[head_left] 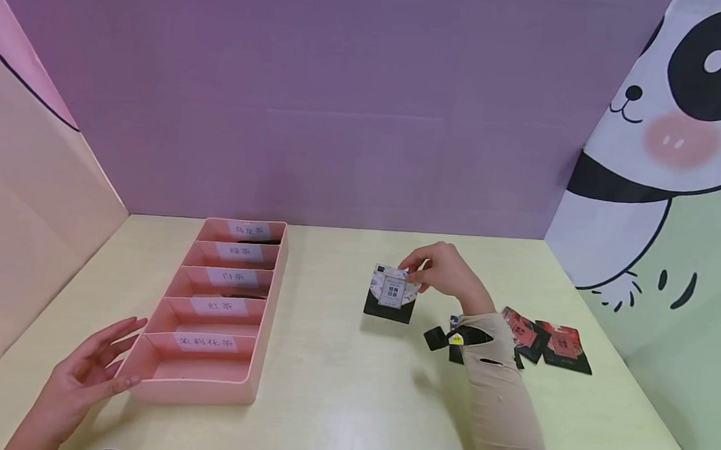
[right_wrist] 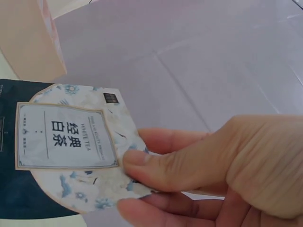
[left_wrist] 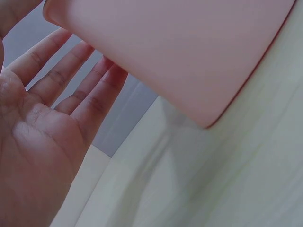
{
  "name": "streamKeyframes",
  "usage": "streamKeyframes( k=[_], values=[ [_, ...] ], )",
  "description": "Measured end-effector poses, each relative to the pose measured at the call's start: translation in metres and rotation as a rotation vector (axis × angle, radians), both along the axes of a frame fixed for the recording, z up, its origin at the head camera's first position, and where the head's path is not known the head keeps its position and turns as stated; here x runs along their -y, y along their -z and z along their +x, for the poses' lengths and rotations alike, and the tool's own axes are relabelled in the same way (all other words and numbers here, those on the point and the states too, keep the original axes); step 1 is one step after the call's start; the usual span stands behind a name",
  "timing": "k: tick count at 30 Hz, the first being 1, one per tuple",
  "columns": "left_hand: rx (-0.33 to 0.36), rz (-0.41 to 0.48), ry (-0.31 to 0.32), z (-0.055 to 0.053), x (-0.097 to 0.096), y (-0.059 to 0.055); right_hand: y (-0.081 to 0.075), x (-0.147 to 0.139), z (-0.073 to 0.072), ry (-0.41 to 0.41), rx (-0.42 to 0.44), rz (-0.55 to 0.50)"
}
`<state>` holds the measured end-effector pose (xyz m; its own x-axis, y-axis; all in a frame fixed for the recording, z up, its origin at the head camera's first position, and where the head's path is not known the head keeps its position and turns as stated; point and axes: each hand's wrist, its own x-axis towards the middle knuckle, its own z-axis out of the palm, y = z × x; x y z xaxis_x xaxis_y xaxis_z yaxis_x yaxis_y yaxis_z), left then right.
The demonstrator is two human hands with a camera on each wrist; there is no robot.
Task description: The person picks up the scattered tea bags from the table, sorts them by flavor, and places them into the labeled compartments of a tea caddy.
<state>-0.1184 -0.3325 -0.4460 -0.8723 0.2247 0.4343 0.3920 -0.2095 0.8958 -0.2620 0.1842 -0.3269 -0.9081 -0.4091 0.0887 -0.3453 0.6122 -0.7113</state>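
My right hand [head_left: 450, 274] pinches a white tea sachet [head_left: 392, 291] by its upper right corner, thumb on the printed front. The sachet is white with a floral print and dark at the bottom; its label [right_wrist: 66, 137] reads "WHITE TEA" in the right wrist view. It hangs above the table, right of a pink compartment box [head_left: 252, 390]. My left hand [head_left: 77, 380] touches the box's near left corner, with its fingers fairly straight along the side wall. In the left wrist view, the fingertips [left_wrist: 116, 71] rest against the pink wall.
Two red-and-black sachets [head_left: 565, 348] lie to the right, partly behind my right forearm [head_left: 504, 396], which also hides most of another sachet [head_left: 455, 356]. Each box compartment bears a Chinese label; dark packets [head_left: 260, 241] show in the far one. A purple wall [head_left: 354, 116] stands behind.
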Motion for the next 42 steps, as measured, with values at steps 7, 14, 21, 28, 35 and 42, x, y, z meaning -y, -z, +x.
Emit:
streamKeyframes(
  k=[7, 14, 21, 28, 35, 42],
  values=[
    [0.021, -0.011, -0.024, 0.0, -0.001, 0.0, -0.02, 0.03, -0.013, -0.007, 0.028, -0.031],
    [-0.009, 0.005, -0.01, -0.001, -0.002, 0.001, -0.039, 0.061, -0.024, -0.026, 0.036, -0.022],
    [-0.015, 0.007, -0.002, -0.003, 0.0, 0.0, -0.056, 0.098, -0.032, -0.073, 0.02, -0.009],
    [0.027, -0.017, -0.041, 0.0, 0.002, 0.0, -0.063, 0.136, -0.041, -0.136, 0.029, -0.048],
    [0.015, 0.001, -0.005, -0.004, 0.001, 0.001, -0.063, 0.165, -0.042, -0.171, 0.003, -0.065],
    [0.013, -0.011, 0.017, -0.009, 0.0, 0.0, -0.059, 0.195, -0.038, -0.182, -0.039, -0.089]
  ],
)
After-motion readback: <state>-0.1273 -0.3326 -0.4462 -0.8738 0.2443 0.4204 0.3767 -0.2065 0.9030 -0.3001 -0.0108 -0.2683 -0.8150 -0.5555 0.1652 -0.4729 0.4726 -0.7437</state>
